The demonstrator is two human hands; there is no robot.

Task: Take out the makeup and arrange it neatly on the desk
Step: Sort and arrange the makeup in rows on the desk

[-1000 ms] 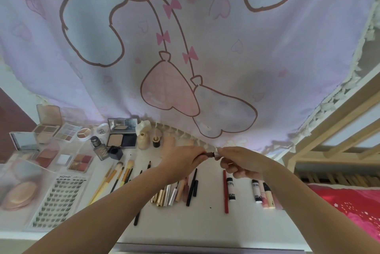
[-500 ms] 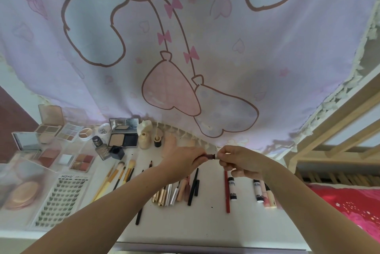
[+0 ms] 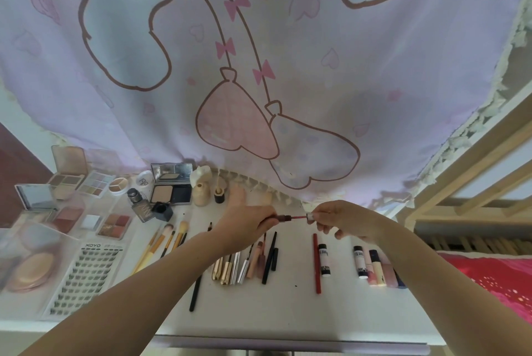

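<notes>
Above the white desk (image 3: 288, 306), my left hand (image 3: 244, 226) grips a small dark red lip gloss tube (image 3: 283, 217). My right hand (image 3: 342, 218) pinches its cap (image 3: 310, 216), and a thin red wand (image 3: 298, 217) stretches between cap and tube. Below my hands, pens and pencils (image 3: 269, 257) lie in a row. A red pencil (image 3: 316, 263) and several small tubes (image 3: 359, 265) lie to the right. Brushes (image 3: 169, 240) lie to the left.
Open palettes (image 3: 115, 226), a powder compact (image 3: 171, 188), a lash card (image 3: 83, 278) and small bottles (image 3: 201, 191) fill the desk's left and back. A pink printed curtain (image 3: 259, 67) hangs behind. A wooden bed frame (image 3: 460, 182) and red bedding (image 3: 495, 280) are on the right.
My hands have drawn apart. The cap and its wand have come out of the tube, which was capped a second ago.
</notes>
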